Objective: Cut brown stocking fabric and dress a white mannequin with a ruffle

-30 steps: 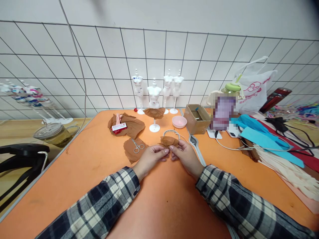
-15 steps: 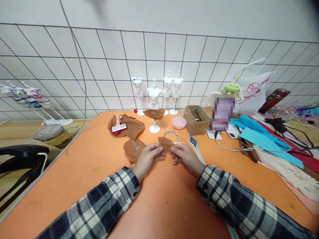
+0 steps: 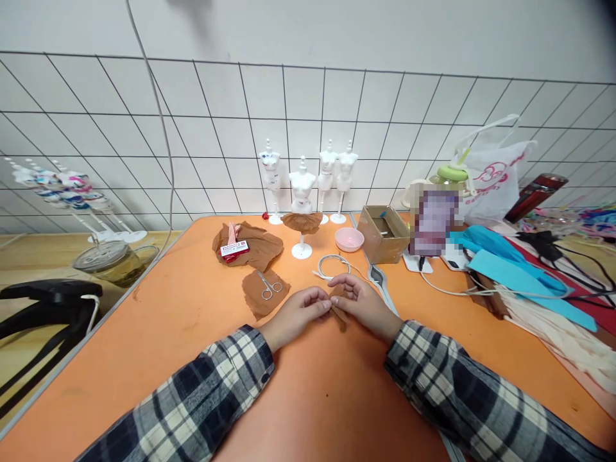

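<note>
My left hand (image 3: 299, 311) and my right hand (image 3: 362, 301) meet at the middle of the orange table (image 3: 192, 333). Both pinch a small brown fabric piece (image 3: 338, 312), now bunched into a narrow strip between the fingertips, low over the tabletop. Just left of my hands, small scissors (image 3: 270, 286) lie on a flat brown fabric scrap (image 3: 257, 298). A coil of white cord (image 3: 332, 265) rests right behind my hands. Further back stands a white mini mannequin (image 3: 301, 192) wearing a brown skirt.
A brown fabric pile with a red packet (image 3: 235, 249) lies at back left. Three more mannequins (image 3: 332, 173), a pink bowl (image 3: 349, 239) and a cardboard box (image 3: 382, 232) line the back. Blue and cream paper sheets (image 3: 520, 276) cover the right side. A glass jar (image 3: 108, 260) sits off the left edge.
The brown fabric piece was held up and spread between my fingers; now it is folded into a narrow strip and lowered toward the table. The view has shifted slightly.
</note>
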A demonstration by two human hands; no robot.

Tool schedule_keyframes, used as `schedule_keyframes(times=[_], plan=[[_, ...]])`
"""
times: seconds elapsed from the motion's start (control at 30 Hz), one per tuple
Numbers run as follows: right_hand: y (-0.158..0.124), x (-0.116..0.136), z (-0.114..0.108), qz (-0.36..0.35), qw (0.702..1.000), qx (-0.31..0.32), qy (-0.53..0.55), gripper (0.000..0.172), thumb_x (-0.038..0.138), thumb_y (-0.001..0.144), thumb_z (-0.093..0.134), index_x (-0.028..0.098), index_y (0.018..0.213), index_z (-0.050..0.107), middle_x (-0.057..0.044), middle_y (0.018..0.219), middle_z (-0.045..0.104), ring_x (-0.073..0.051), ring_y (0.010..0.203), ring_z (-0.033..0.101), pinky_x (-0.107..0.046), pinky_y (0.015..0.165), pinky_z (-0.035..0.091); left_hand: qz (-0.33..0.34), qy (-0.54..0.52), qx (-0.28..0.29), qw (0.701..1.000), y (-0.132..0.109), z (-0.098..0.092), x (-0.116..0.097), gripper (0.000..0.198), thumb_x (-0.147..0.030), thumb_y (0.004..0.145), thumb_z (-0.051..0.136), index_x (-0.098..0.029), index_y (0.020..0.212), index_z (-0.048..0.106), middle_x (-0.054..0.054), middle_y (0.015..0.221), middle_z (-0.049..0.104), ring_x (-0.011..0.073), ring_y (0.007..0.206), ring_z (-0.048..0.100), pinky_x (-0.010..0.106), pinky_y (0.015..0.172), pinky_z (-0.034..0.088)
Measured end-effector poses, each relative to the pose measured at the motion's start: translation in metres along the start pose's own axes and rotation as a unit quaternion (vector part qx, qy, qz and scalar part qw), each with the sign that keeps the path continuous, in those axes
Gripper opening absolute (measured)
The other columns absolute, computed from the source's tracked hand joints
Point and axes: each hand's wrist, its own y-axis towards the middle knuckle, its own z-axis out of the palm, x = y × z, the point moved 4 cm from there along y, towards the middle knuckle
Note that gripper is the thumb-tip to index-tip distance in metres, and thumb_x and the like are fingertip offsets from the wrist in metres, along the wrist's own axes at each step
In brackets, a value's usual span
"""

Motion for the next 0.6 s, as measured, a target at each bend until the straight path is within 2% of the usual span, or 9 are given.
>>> schedule_keyframes(times=[0.13,0.3,0.4,0.53,0.6], plan=[[-0.0012,0.0028,-0.0017,-0.042,0.996,-0.064,0.046,0.029,0.034,0.072,0.073,0.021,0.088,0.052,0.001,0.081,0.057,-0.015,0.078,0.057,-0.028,0.072,0.046,-0.009,-0.064,-0.001,0.998,-0.0030,-0.0024,-0.0010,0.040,-0.052,0.080,0.066,-0.016,0.096,0.061,0.006,0.092,0.061,0.0195,0.088,0.058,0.031,0.077,0.045],[-0.0047,0.0039,0.0012,-0.090,0.990,-0.101,0.046,0.026,0.034,0.075,0.071,0.022,0.088,0.052,-0.001,0.082,0.056,-0.016,0.079,0.057,-0.028,0.070,0.048,0.000,-0.093,0.018,0.996,-0.0062,-0.0035,-0.0008,0.043,-0.054,0.080,0.066,-0.018,0.101,0.063,0.007,0.095,0.063,0.0206,0.091,0.059,0.030,0.076,0.046],[-0.0049,0.0059,-0.0031,-0.116,0.983,-0.142,0.033,0.026,0.033,0.075,0.071,0.022,0.091,0.054,-0.001,0.085,0.055,-0.017,0.081,0.057,-0.029,0.071,0.048,0.002,-0.124,0.008,0.992,-0.0052,-0.0051,0.0004,0.041,-0.053,0.080,0.067,-0.018,0.102,0.063,0.007,0.094,0.064,0.0202,0.089,0.060,0.031,0.075,0.047],[-0.0057,0.0067,-0.0054,-0.122,0.976,-0.180,0.023,0.026,0.033,0.078,0.068,0.022,0.098,0.055,-0.002,0.089,0.056,-0.017,0.084,0.057,-0.029,0.071,0.049,0.010,-0.100,-0.010,0.995,-0.0005,-0.0035,-0.0003,0.048,-0.047,0.071,0.078,-0.018,0.106,0.064,0.007,0.102,0.065,0.0211,0.095,0.059,0.030,0.080,0.045],[-0.0066,0.0062,-0.0029,-0.129,0.974,-0.183,0.023,0.025,0.032,0.079,0.067,0.023,0.099,0.054,-0.003,0.092,0.057,-0.018,0.086,0.057,-0.030,0.072,0.049,0.012,-0.072,-0.024,0.997,0.0021,-0.0026,0.0001,0.045,-0.045,0.068,0.081,-0.016,0.099,0.066,0.006,0.096,0.066,0.0194,0.091,0.059,0.029,0.080,0.043]])
